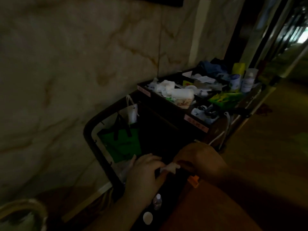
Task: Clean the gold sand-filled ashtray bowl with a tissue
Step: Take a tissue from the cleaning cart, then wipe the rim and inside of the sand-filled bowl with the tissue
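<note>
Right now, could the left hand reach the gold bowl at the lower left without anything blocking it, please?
Probably yes, once freed. The left hand is pinching a tissue together with the right hand over the cart. The gold bowl sits lower left, with only open floor between.

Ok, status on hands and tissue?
Left hand and right hand both pinching tissue over cart. Bowl rim lower left, untouched. Nothing in the way.
</note>
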Motion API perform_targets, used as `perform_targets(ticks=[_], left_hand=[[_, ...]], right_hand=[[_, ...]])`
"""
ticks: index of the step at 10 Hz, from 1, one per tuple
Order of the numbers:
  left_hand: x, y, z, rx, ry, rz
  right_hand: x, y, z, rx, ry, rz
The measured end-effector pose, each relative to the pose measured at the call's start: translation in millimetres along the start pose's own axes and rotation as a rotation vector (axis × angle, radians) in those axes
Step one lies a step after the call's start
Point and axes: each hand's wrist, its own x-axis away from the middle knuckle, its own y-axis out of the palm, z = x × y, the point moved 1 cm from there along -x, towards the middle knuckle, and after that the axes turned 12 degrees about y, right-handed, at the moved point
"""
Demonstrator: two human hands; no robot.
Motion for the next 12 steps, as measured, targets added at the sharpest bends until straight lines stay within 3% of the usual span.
perform_targets(ticks=[1, 4, 7, 8, 10, 11, 12], left_hand=[[16.7, -35.7, -9.2, 0.047, -0.007, 0.175], [166.8, -182.0, -59.4, 0.497, -0.251, 0.342], [349.0, -280.2, -93.7, 0.381, -0.511, 0.444], [384.6, -292.1, -98.3, 0.359, -0.595, 0.468], [406.5, -285.3, -108.5, 0.356, -0.618, 0.483], [400.7, -269.3, -115.7, 0.368, -0.629, 0.497], [386.3, -248.3, -126.6, 0.366, -0.65, 0.48]], right_hand=[[-7.3, -13.8, -34.8, -0.096, 0.006, 0.034], [-31.6, -6.9, -232.2, -0.499, 0.082, 0.146], [-21.7, 48.0, -422.4, -0.91, 0.18, -0.056], [-17.2, 71.4, -461.4, -1.221, 0.338, -0.259], [-5.5, 133.3, -481.2, -1.389, 0.421, -0.747], [-12.5, 162.0, -466.6, -1.598, 0.569, -0.959], [-25.1, 166.2, -457.0, -1.563, 0.554, -0.963]])
